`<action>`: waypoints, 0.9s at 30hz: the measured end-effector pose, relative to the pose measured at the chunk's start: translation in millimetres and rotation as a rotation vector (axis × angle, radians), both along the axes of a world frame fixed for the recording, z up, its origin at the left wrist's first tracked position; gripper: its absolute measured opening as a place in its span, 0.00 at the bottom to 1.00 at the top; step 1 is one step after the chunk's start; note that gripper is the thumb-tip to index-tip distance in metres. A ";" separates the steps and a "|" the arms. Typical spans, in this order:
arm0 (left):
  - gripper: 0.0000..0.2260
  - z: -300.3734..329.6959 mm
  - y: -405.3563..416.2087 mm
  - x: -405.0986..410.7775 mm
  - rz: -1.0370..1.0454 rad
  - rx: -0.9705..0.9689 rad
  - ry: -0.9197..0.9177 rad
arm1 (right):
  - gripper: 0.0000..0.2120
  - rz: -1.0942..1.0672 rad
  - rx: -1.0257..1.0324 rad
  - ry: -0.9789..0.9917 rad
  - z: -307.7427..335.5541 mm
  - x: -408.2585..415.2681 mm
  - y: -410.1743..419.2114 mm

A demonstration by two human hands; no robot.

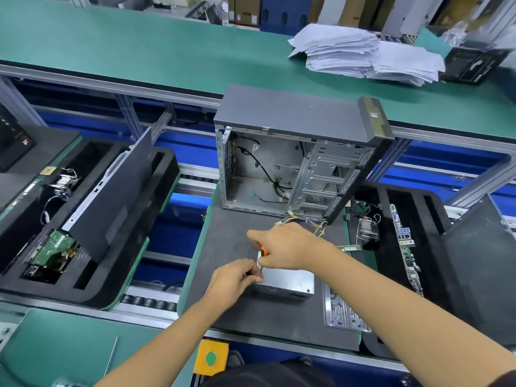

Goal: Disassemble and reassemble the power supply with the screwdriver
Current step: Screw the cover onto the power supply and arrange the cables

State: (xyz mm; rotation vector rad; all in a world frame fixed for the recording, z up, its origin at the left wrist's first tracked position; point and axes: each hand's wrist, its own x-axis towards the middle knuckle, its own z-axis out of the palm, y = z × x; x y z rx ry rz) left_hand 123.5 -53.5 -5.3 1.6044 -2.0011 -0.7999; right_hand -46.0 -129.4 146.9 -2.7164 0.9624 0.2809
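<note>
1. Lying flat on the dark mat [237, 317], the silver power supply [287, 280] sits in front of the open computer case [293, 152], on the side nearer us and well apart from it.
2. We see its long axis run left to right, with a perforated side wall facing us and one screw showing at the near right corner of its top plate.
3. Our right hand [282, 247] is curled round the screwdriver [262, 256], whose orange-and-black handle peeks out under the fingers; the dark shaft points down at the supply's left end.
4. Our left hand [234, 280] touches that same left end, fingertips bunched at the screwdriver tip; we cannot tell whether they pinch a screw or only steady the shaft.
5. The two hands sit close together, almost touching.
6. A bundle of yellow and purple wires [307, 220] lies between the case and the supply, just behind our right hand.
7. A metal plate [340, 311] lies on the mat just right of the supply.
8. A yellow box with a green button [210, 358] sits at the bench edge, nearer us than the supply.
9. We can read no label or writing on the supply.
</note>
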 end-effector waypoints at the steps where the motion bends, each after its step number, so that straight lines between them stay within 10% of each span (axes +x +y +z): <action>1: 0.04 -1.1 1.2 0.0 0.004 -0.026 -0.001 | 0.09 0.050 -0.049 0.011 2.1 -0.5 0.1; 6: 0.06 -8.7 9.8 2.9 -0.013 -0.138 0.014 | 0.04 0.254 -0.090 0.040 6.2 9.2 6.0; 13: 0.03 -21.1 9.2 4.8 -0.017 -0.203 0.047 | 0.07 -0.039 -0.010 0.046 -2.5 20.6 16.1; 21: 0.06 -28.1 9.4 5.8 0.020 -0.159 0.059 | 0.06 0.315 -0.111 0.157 16.6 21.0 16.4; 27: 0.12 -24.8 13.4 2.0 0.149 -0.168 0.032 | 0.05 0.025 -0.040 0.147 6.1 27.7 15.2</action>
